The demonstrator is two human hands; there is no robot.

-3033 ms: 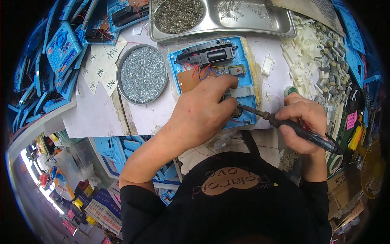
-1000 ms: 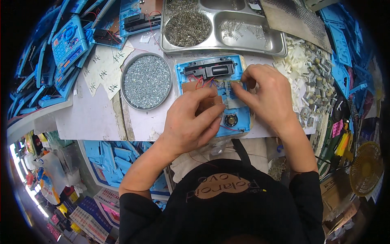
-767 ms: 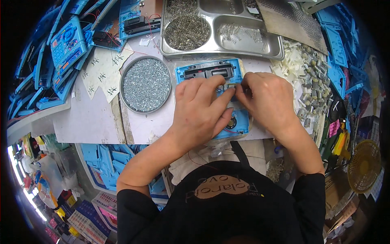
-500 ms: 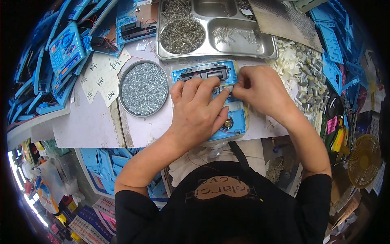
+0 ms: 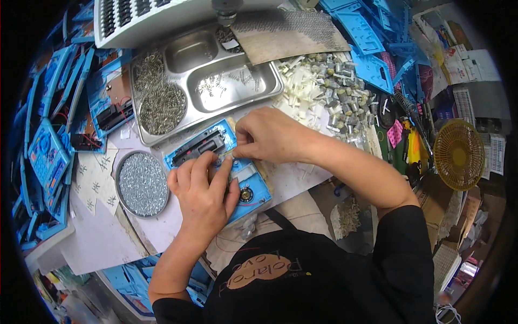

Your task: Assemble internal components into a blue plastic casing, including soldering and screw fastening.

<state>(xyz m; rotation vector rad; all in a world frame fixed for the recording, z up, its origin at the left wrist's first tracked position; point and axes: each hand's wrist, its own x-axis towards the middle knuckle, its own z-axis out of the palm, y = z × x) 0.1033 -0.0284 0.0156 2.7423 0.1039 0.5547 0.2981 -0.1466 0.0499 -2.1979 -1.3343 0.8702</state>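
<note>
A blue plastic housing (image 5: pixel 260 182) lies tilted on the table in front of me. It holds a black slotted part (image 5: pixel 200 147), a round speaker (image 5: pixel 246 194) and a small white piece (image 5: pixel 244 173). My left hand (image 5: pixel 200 197) steadies the housing, its bent fingers pressed on the near left side and the index fingertip reaching the middle. Across from it, my right hand (image 5: pixel 267 136) pinches at the housing's middle, thumb and index together. A thin yellowish strip (image 5: pixel 225 154) shows by these fingertips; what they grip is mostly hidden.
Left of the housing stands a round dish of small screws (image 5: pixel 142 184). Behind is a steel compartment tray (image 5: pixel 208 110) with springs and small metal parts. White pieces and small motors (image 5: pixel 340 89) are heaped right. Blue housings (image 5: pixel 49 146) pile left; a yellowish fan (image 5: pixel 458 154) is far right.
My view has turned right, so the table appears shifted left and tilted, and a white box shows at the back. Both hands stay at the housing's middle, right fingers still pinched.
</note>
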